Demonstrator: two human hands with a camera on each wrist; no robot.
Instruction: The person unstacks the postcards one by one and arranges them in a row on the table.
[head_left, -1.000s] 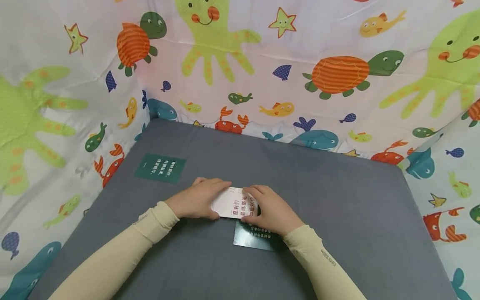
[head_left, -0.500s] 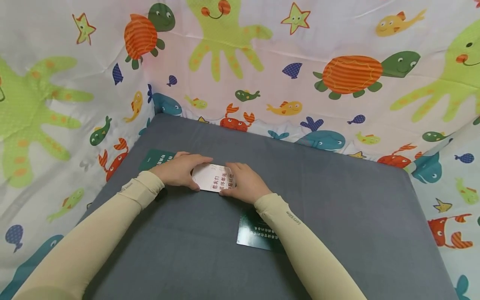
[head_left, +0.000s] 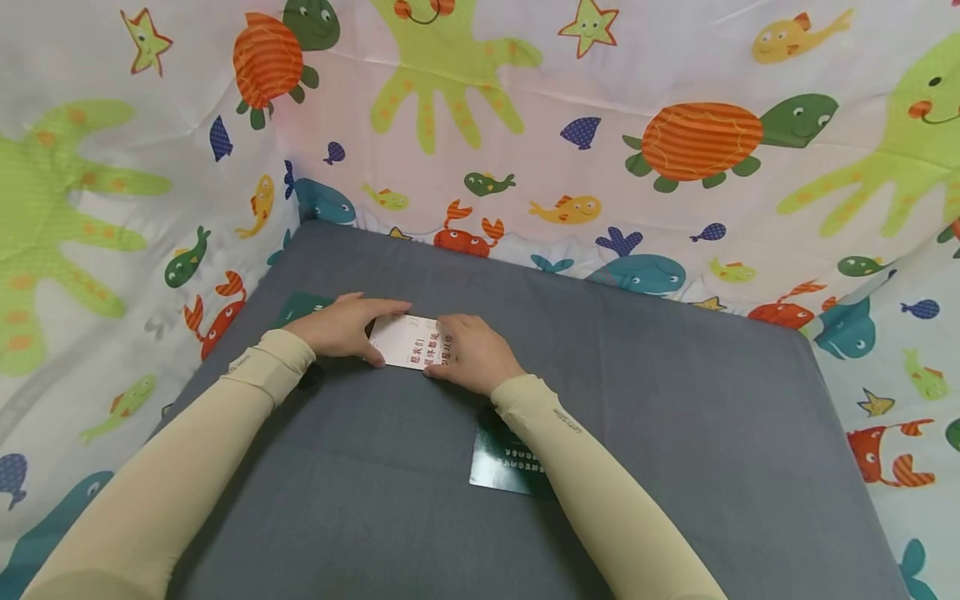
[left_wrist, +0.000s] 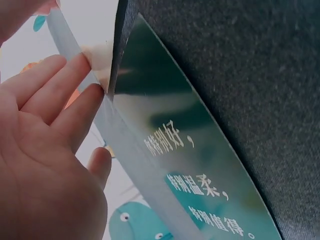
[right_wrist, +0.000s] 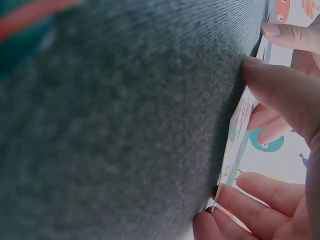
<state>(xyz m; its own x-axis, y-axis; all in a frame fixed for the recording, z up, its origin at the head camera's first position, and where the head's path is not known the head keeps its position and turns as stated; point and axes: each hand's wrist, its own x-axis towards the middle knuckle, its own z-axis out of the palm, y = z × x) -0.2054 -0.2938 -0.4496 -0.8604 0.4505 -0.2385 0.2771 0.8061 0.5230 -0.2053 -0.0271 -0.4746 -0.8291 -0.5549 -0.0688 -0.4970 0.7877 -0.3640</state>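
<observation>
A white card (head_left: 401,340) with red lettering is held low over the grey surface, between the two hands. My left hand (head_left: 339,325) grips its left end, thumb on the near edge and fingers at the far edge. At the opposite end, my right hand (head_left: 478,354) holds the card the same way and covers part of the lettering. Behind the left hand lies a dark green card (head_left: 300,307), partly hidden; its white lettering shows in the left wrist view. The right wrist view catches the white card nearly edge-on.
Another dark green card (head_left: 504,467) lies on the grey surface (head_left: 675,433), partly under the right forearm. A white curtain (head_left: 525,75) printed with sea animals rises along the back and both sides.
Both hands have carried the white card left and away from me, off the nearer green card and close to the left one, which the left hand now partly covers.
</observation>
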